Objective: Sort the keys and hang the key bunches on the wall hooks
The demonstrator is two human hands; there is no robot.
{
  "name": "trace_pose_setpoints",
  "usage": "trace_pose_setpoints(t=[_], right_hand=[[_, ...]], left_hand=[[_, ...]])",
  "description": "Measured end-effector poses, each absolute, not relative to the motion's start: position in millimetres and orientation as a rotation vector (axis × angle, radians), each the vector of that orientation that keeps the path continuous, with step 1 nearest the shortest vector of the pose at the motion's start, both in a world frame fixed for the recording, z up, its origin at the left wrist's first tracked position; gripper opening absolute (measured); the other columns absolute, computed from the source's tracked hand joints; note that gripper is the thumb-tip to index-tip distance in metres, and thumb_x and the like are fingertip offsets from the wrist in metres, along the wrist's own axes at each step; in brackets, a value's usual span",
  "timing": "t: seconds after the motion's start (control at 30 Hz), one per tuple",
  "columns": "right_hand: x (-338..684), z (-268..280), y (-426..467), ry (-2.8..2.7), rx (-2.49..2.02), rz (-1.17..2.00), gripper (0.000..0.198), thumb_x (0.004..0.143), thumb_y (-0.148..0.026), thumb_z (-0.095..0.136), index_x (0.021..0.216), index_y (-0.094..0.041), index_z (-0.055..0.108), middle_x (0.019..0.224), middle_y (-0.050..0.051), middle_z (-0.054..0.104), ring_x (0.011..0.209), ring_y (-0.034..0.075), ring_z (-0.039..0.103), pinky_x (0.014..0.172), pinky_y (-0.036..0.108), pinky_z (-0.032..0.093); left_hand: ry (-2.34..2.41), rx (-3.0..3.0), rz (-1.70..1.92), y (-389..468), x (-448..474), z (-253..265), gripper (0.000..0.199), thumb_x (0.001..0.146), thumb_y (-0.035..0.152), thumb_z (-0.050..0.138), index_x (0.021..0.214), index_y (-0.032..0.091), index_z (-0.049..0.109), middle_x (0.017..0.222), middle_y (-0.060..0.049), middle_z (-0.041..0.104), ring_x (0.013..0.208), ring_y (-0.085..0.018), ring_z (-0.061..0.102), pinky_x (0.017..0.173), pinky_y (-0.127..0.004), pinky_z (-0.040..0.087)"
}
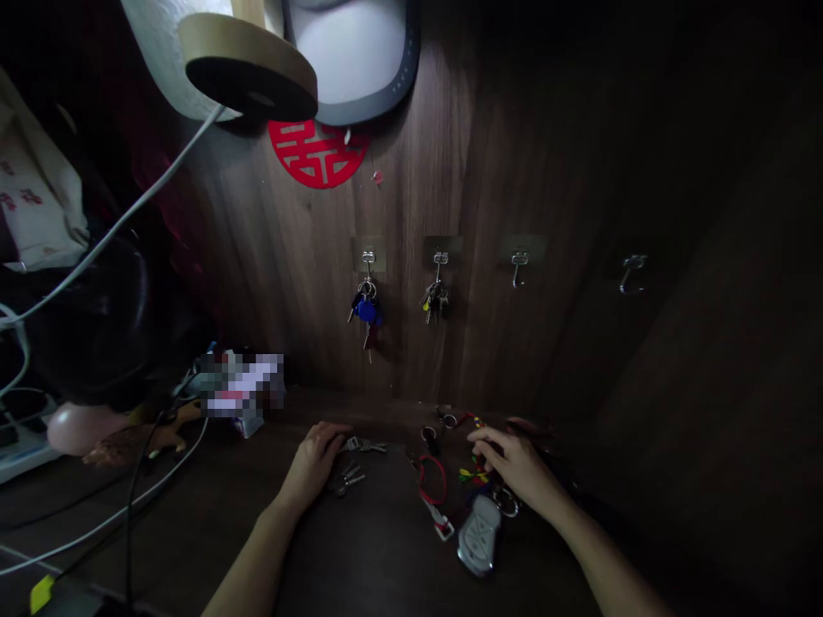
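Observation:
My left hand point(320, 452) rests on the dark wooden surface, fingers stretched to the right beside a bunch of keys point(365, 445). Closer to me lie more loose keys point(348, 478). Over a tangle of coloured cords point(474, 473) hovers or rests my right hand point(514, 463), its fingers apart; whether a fingertip touches a cord is unclear. Below it are a silver-grey remote fob point(479, 536) and a metal key ring point(507, 502). A red strap point(433, 480) with a pale buckle lies between my hands, near a small black fob point(430, 440).
On the wooden wall, key bunches hang from the left hook point(369, 257) and a second hook point(441, 257); a third hook point(518, 267) and a fourth hook point(632, 274) are bare. A lamp point(250, 68) overhangs the upper left. Cables point(129, 506) and clutter lie left.

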State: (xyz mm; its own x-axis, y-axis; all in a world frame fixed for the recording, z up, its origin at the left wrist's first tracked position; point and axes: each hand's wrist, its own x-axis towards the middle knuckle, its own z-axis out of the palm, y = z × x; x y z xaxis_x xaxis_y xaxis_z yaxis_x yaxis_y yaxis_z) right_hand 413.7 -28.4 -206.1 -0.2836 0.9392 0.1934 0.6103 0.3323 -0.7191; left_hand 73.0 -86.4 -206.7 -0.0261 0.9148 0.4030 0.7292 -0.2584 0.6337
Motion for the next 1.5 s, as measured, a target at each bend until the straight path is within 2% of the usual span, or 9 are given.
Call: trace_pose_setpoints(t=[0.2, 0.37, 0.5, 0.63, 0.77, 0.93, 1.1, 1.33, 1.5], right_hand=[[411.5, -205.2, -29.5, -2.022, -1.381, 0.660, 0.027, 0.082, -0.035, 0.041, 0.087, -0.023, 0.065, 0.074, 0.001, 0.070, 0.056, 0.016, 0.064, 0.059, 0.028, 0.048], [411.2, -204.6, -29.8, -2.038, -1.387, 0.627, 0.028, 0.082, -0.035, 0.040, 0.087, -0.024, 0.065, 0.075, 0.000, 0.071, 0.057, 0.016, 0.065, 0.058, 0.027, 0.047], [409.5, -202.9, -31.4, -2.034, -1.373, 0.591, 0.027, 0.082, -0.035, 0.041, 0.085, -0.025, 0.066, 0.073, -0.001, 0.071, 0.055, 0.015, 0.064, 0.059, 0.026, 0.047], [407.1, -201.2, -34.3, -2.038, -1.340, 0.545, 0.026, 0.083, -0.034, 0.043, 0.085, -0.025, 0.067, 0.071, 0.000, 0.071, 0.057, 0.016, 0.063, 0.058, 0.027, 0.047], [404.1, -196.4, -37.8, -2.001, -1.290, 0.557, 0.024, 0.084, -0.033, 0.045, 0.086, -0.025, 0.067, 0.076, 0.000, 0.071, 0.059, 0.016, 0.063, 0.056, 0.026, 0.047], [381.6, -178.5, -56.0, -1.986, -1.151, 0.521, 0.023, 0.087, -0.030, 0.044, 0.090, -0.025, 0.066, 0.081, 0.001, 0.071, 0.073, 0.016, 0.065, 0.063, 0.025, 0.048], [343.1, -170.7, -82.4, -2.213, -0.978, 0.465, 0.016, 0.085, -0.019, 0.053, 0.094, -0.024, 0.065, 0.091, 0.000, 0.070, 0.087, 0.016, 0.064, 0.080, 0.027, 0.044], [328.3, -182.2, -86.3, -2.341, -1.034, 0.441, 0.009, 0.081, -0.014, 0.060, 0.078, -0.022, 0.063, 0.079, -0.003, 0.067, 0.079, 0.013, 0.061, 0.073, 0.023, 0.040], [328.6, -182.8, -85.7, -2.300, -1.019, 0.464, 0.011, 0.079, -0.013, 0.058, 0.079, -0.023, 0.062, 0.079, -0.003, 0.065, 0.078, 0.014, 0.060, 0.072, 0.023, 0.040]], left_hand=[[1.725, 2.244, 0.969, -87.7, 74.8, -207.1, 0.026, 0.087, 0.028, 0.051, 0.105, 0.029, 0.068, 0.099, -0.004, 0.067, 0.094, -0.021, 0.060, 0.089, -0.037, 0.046], [1.742, 2.256, 0.948, -87.2, 74.6, -209.2, 0.019, 0.082, 0.024, 0.056, 0.095, 0.027, 0.069, 0.097, -0.004, 0.066, 0.094, -0.022, 0.060, 0.089, -0.038, 0.044], [1.753, 2.208, 0.968, -88.2, 76.0, -209.2, 0.011, 0.080, 0.020, 0.056, 0.087, 0.022, 0.064, 0.090, -0.003, 0.067, 0.089, -0.022, 0.060, 0.084, -0.038, 0.046], [1.729, 2.199, 0.978, -91.4, 78.5, -205.9, 0.009, 0.082, 0.019, 0.053, 0.082, 0.022, 0.061, 0.084, -0.002, 0.067, 0.083, -0.020, 0.062, 0.077, -0.032, 0.048], [1.748, 2.240, 1.081, -96.2, 84.0, -196.8, 0.010, 0.085, 0.024, 0.051, 0.081, 0.022, 0.060, 0.081, -0.002, 0.066, 0.080, -0.020, 0.062, 0.075, -0.033, 0.048], [1.683, 2.516, 1.235, -105.5, 105.3, -187.2, 0.012, 0.088, 0.025, 0.049, 0.085, 0.023, 0.060, 0.080, -0.002, 0.066, 0.077, -0.020, 0.062, 0.075, -0.034, 0.047], [1.307, 2.815, 1.142, -113.8, 132.8, -189.0, 0.012, 0.090, 0.018, 0.048, 0.090, 0.023, 0.059, 0.080, 0.000, 0.067, 0.075, -0.017, 0.060, 0.074, -0.031, 0.045], [1.183, 2.809, 1.131, -110.4, 140.6, -193.3, 0.014, 0.093, 0.018, 0.045, 0.088, 0.022, 0.057, 0.078, -0.001, 0.067, 0.071, -0.016, 0.059, 0.069, -0.028, 0.047], [1.243, 2.739, 1.087, -108.0, 138.0, -197.1, 0.016, 0.092, 0.019, 0.045, 0.087, 0.022, 0.059, 0.078, -0.002, 0.067, 0.073, -0.016, 0.061, 0.073, -0.029, 0.049]])
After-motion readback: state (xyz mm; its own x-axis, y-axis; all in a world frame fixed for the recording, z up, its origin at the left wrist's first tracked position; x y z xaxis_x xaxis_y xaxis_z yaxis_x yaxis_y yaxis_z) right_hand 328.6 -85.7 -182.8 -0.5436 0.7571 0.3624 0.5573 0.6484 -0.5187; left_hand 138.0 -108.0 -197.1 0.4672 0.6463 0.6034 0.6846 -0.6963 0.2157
